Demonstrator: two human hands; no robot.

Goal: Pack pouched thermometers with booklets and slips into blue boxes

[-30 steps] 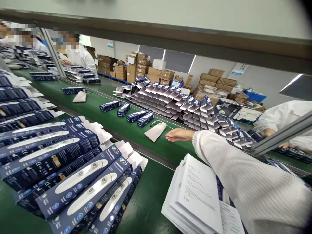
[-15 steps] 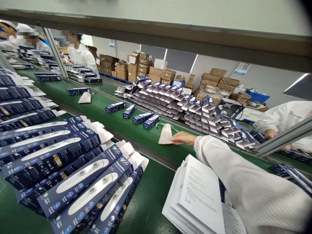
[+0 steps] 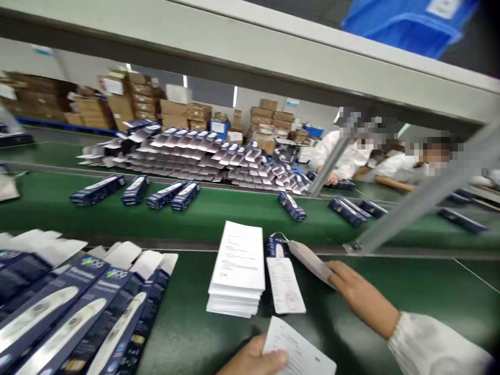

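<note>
My right hand (image 3: 359,297) pinches the end of a pale drawstring pouch (image 3: 310,260), whose cord loops over a dark blue thermometer box (image 3: 276,247). On that box lies a white slip (image 3: 286,284) with a round reddish stamp. At the bottom edge my left hand (image 3: 253,358) grips a printed leaflet (image 3: 299,350) between thumb and fingers. A thick stack of printed leaflets (image 3: 239,260) stands just left of the box. More blue thermometer boxes (image 3: 78,307), flaps open, lie in rows at the lower left.
Several closed boxes (image 3: 185,195) lie on the green conveyor (image 3: 234,208) beyond the bench. Across it rises a pile of open-ended boxes (image 3: 187,156). A metal post (image 3: 422,192) slants at right, under a low overhead beam (image 3: 250,57). Co-workers (image 3: 344,151) sit at the far side.
My view has swung right. My right hand has brought the pouch from the conveyor to beside the leaflet stack. My left hand has come into view holding a leaflet.
</note>
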